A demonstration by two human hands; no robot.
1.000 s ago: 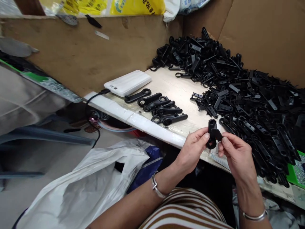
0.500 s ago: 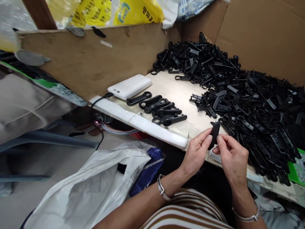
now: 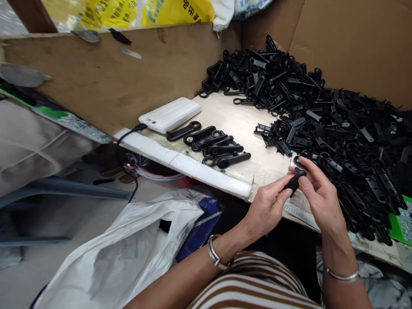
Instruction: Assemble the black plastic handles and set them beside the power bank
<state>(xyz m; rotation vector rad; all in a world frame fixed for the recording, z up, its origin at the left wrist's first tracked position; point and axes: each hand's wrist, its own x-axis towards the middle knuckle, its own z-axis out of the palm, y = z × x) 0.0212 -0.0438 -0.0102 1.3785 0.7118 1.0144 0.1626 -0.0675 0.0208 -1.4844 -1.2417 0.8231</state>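
Observation:
A black plastic handle-shaped part [image 3: 292,183] is pinched between the thumb and fingers of my left hand [image 3: 268,204], just over the table's front edge. My right hand [image 3: 322,195] has its thumb and fingers at the upper end of the same part, closed around it. Part of the piece is covered by my fingers. On the table to the left lies a short row of similar black parts with ring ends [image 3: 214,143]. Close beyond my right hand spreads a large heap of loose black plastic parts [image 3: 299,92].
A white power bank [image 3: 170,114] with a black cable sits at the table's left. A wooden board [image 3: 106,81] and cardboard [image 3: 350,47] wall the table in. A green tray of small metal pieces [image 3: 404,221] is at the right. A white bag [image 3: 128,253] hangs below the front edge.
The black part has been turned from nearly upright to a slant. My right hand has shifted to its upper end, with fingers reaching farther up. The view has moved slightly.

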